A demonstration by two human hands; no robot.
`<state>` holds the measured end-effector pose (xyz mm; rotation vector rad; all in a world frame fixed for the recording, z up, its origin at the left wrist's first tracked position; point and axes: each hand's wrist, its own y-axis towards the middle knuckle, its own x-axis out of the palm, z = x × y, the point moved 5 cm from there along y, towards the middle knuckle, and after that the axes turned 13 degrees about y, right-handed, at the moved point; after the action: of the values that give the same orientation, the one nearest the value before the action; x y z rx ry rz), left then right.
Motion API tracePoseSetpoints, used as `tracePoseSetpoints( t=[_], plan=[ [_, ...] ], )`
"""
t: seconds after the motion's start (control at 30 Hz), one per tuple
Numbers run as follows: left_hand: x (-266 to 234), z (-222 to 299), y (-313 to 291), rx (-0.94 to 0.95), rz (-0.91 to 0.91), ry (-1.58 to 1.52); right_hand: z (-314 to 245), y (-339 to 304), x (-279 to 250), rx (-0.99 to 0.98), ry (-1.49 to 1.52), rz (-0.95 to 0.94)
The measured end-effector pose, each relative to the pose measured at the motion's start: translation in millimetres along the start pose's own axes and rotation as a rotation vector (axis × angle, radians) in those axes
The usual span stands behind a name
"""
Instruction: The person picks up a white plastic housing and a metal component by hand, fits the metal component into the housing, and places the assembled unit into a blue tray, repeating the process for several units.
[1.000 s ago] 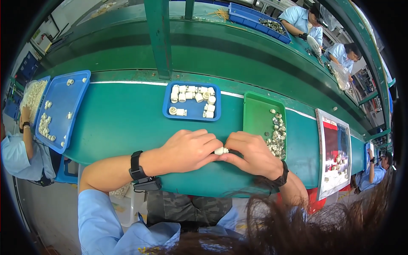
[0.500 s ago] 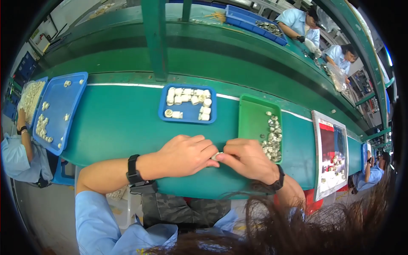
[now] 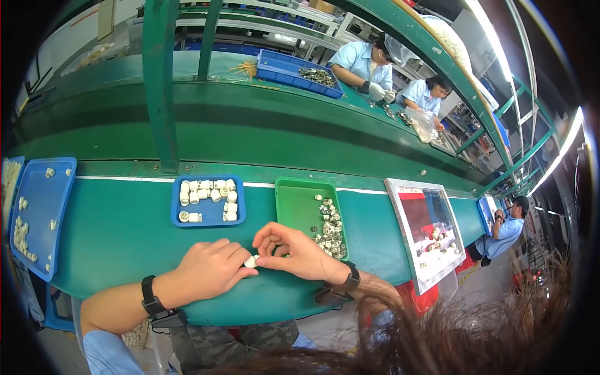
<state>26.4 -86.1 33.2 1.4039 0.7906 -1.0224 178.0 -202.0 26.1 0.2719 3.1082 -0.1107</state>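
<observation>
A small white cylindrical part point(image 3: 251, 261) is pinched between my two hands above the green work surface. My left hand point(image 3: 214, 269) has its fingers curled closed around one side of it, hiding much of it. On the other side my right hand point(image 3: 295, 251) grips it by thumb and forefinger, its other fingers bent and loosely spaced. Beyond my hands stands a small blue tray point(image 3: 214, 210) with several white cylindrical pieces. A green tray point(image 3: 292, 203), just past my right hand, contains many small metallic and whitish pieces along its right side.
At far left lies a larger blue tray point(image 3: 39, 203) with scattered white pieces. A pale-framed panel point(image 3: 404, 240) carrying small parts lies at right. A green post point(image 3: 161, 94) rises beyond the table. Co-workers point(image 3: 362, 62) sit across the bench near another blue tray point(image 3: 275, 72).
My view has swung right and up, so the trays appear farther left and lower. My right hand's fingers have loosened from their tighter curl, exposing more of the white part.
</observation>
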Motion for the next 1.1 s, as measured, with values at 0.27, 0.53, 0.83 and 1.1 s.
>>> tracePoseSetpoints(
  t=[0.27,0.53,0.83,1.1],
  plan=[
    [-1,0,4,-0.026,-0.011,0.091,11,3,2,0.068,0.165,-0.025],
    [3,-1,2,-0.038,0.011,0.108,7,4,5,0.011,0.138,0.016],
    [7,-1,2,-0.081,0.036,0.114,14,5,5,0.059,0.353,0.124],
    [10,2,-2,-0.145,0.099,0.109,17,4,7,0.052,0.346,0.157]
  ],
)
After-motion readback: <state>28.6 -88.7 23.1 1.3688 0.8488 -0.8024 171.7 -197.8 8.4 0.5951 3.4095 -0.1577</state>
